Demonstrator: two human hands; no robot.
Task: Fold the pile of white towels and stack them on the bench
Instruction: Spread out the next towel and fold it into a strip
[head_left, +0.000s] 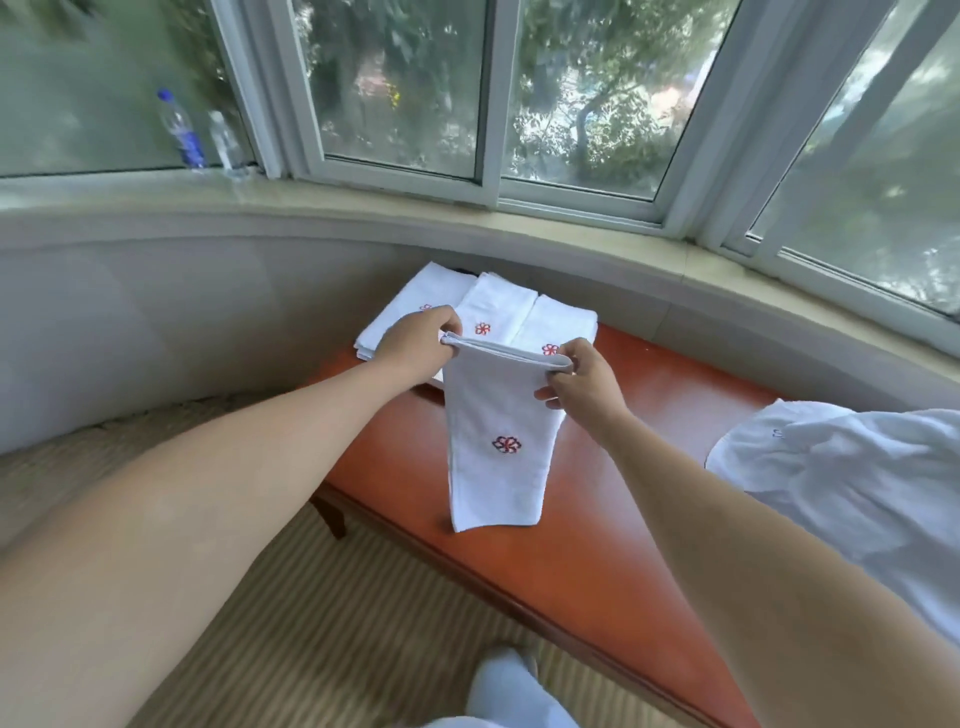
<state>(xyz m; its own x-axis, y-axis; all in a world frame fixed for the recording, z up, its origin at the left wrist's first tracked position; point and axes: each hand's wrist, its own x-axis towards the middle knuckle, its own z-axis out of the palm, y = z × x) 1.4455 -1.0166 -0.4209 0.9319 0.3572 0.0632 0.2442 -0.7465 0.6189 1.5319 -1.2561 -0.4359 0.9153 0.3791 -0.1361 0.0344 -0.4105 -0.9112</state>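
Both hands, left hand (422, 338) and right hand (584, 382), pinch a folded white towel (496, 431) by its top corners. It hangs over the bench (623, 499), its only marking an embroidered red flower logo (506, 444)

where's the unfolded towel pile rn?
Head view, right edge: the unfolded towel pile lies on the right end of the bench, right of the right hand and the hanging towel that both hands hold.

A curved bay of white-framed windows (488, 119) spans the far wall, daylight and green trees behind. A pale stone sill (363, 218) runs beneath. Two bottles (182, 130), apparently plastic, stand at far left. Striped beige carpet (322, 623) covers the floor.
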